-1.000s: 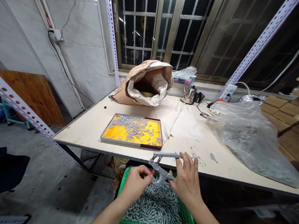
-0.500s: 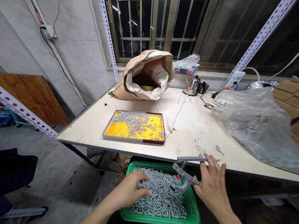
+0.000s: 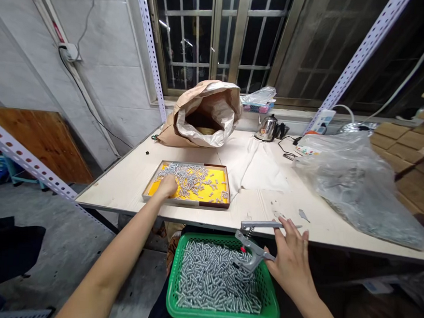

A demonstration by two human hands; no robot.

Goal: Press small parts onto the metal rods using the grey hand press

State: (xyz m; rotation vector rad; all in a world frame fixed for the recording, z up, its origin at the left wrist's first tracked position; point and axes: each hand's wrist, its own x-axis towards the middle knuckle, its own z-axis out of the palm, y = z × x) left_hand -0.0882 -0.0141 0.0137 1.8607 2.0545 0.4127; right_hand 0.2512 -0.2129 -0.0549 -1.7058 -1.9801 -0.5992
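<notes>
My left hand (image 3: 168,186) reaches into a shallow tray (image 3: 214,204) with a yellow bottom. Its fingers are curled down at a pile of small silver screws (image 3: 187,174), and the fingertips are hidden. My right hand (image 3: 289,251) grips silver spring-loaded hand pliers (image 3: 250,262) by their two handles, which stand apart. A coil spring shows between the handles, and a small red spot marks the tool. The jaw end hangs over a green basket (image 3: 223,316) filled with silver threaded pieces (image 3: 218,275).
Behind the tray lies an open brown paper sack (image 3: 186,113). A metal kettle (image 3: 267,128) stands near the window. At right are a clear plastic bag (image 3: 362,184) and stacked cardboard boxes (image 3: 415,163). The table (image 3: 115,191) has its front edge just beyond the basket.
My left hand has moved from above the green basket forward and left to the screws in the tray. My right hand still holds the pliers over the basket.
</notes>
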